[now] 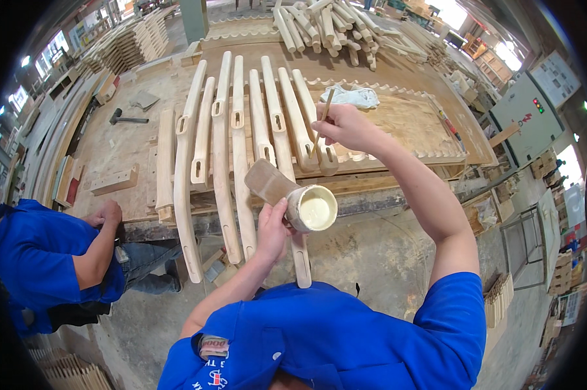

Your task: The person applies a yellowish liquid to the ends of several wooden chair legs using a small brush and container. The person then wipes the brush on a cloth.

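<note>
While the left hand (272, 227) wraps its grip closed around a small cup of pale glue (313, 208), held low and near over the desk's front edge, the right hand (347, 127) pinches a thin wooden stick (321, 123) farther out, its tip down at the slot in a curved wooden chair leg (308, 127). That stick stands steep, its long axis running from the fingers down and slightly left into the mortise. Spreading well probably means keeping the tip inside the slot and coating its walls evenly. Similar legs (218, 149) lie side by side on the desk (121, 146), long axes running near to far. Left, a co-worker's hand (105, 213) rests on the desk edge; far right lies a white rag (352, 97).
</note>
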`<move>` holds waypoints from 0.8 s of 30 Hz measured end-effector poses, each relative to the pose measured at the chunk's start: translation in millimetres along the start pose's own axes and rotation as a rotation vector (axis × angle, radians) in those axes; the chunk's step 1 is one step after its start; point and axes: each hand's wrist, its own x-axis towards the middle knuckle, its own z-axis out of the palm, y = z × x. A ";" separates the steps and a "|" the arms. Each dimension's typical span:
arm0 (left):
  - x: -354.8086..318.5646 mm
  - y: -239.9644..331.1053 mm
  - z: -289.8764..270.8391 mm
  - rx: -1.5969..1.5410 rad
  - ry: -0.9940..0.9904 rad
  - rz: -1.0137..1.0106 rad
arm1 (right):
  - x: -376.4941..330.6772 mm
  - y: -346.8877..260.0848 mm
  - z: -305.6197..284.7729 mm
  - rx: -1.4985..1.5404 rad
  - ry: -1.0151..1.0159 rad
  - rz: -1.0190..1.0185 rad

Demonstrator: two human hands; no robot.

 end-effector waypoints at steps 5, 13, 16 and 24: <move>1.8 20.8 6.0 -0.008 0.041 0.060 | -8.2 -5.7 -11.5 -0.350 -0.014 -0.237; 14.9 40.4 -3.6 -0.023 0.106 0.176 | -40.4 -38.5 -31.3 0.060 0.139 -0.353; 19.0 44.8 -3.5 -0.031 0.131 0.215 | -56.9 -43.0 -23.6 0.467 0.157 -0.198; 24.5 48.6 6.2 -0.013 0.099 0.236 | -63.3 17.0 22.0 1.097 0.247 0.236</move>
